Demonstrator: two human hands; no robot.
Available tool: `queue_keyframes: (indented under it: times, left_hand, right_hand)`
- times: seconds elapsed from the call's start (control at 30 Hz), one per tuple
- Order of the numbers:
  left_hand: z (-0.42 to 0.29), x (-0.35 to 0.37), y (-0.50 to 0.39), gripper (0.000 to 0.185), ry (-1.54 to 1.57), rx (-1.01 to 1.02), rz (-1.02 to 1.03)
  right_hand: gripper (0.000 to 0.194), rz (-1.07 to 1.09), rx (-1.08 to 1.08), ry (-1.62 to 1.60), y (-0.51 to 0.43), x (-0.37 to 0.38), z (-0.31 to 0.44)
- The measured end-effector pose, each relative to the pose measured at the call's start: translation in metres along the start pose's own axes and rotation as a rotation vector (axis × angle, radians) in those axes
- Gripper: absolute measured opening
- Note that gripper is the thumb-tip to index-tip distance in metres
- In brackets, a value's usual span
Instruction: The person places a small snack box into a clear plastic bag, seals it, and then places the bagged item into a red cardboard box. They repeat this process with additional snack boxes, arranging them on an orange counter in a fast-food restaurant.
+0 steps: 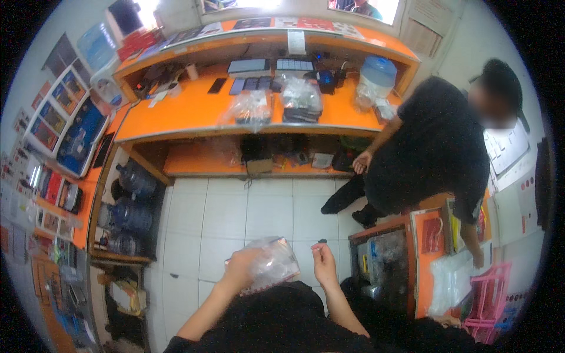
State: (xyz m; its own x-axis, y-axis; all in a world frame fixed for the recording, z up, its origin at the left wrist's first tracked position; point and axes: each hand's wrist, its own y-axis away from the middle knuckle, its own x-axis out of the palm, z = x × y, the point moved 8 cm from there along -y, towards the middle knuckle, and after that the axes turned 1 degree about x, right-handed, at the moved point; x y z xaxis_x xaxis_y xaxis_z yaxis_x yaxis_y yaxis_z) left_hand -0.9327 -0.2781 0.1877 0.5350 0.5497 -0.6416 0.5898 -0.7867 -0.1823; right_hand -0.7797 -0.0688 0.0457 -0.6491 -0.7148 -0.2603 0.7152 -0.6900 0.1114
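Observation:
My left hand (242, 267) grips a flat packet in clear plastic wrap (277, 264), held in front of my body above the floor. Printed colour shows along the packet's edges, but what it contains is unclear. To its right and apart from it, my right hand (324, 261) is raised with the fingers curled together. Right at those fingertips a small dark thing (322, 241) shows; whether it is held or lies on the floor behind is unclear.
Ahead stands an orange counter (176, 115) bearing plastic-bagged stacks (302, 99), phones (217, 85) and a water jug (378, 70). A person in black (428, 150) stands at right near a low cabinet (412, 260). Water jugs (132, 216) fill the left shelf. Another person's hand (446, 321) is by a pink rack (489, 300).

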Motion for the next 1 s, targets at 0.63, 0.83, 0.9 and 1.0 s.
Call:
queue_keyframes:
  times: [0.63,0.83,0.9,1.0]
  left_hand:
    - [0.136,-0.08,-0.412,0.036,0.136,0.091,0.165]
    - [0.158,-0.11,-0.459,0.033,0.332,-0.069,-0.048]
    - [0.168,-0.119,-0.467,0.033,0.299,-0.112,-0.085]
    - [0.186,-0.135,-0.476,0.03,0.294,-0.155,-0.108]
  right_hand:
    - [0.009,-0.148,0.204,-0.458,-0.379,0.048,0.12]
    - [0.007,-0.022,0.157,-0.366,-0.467,0.057,0.141]
    - [0.007,0.026,0.147,-0.356,-0.493,0.067,0.151]
    - [0.006,0.056,0.134,-0.326,-0.522,0.085,0.165]
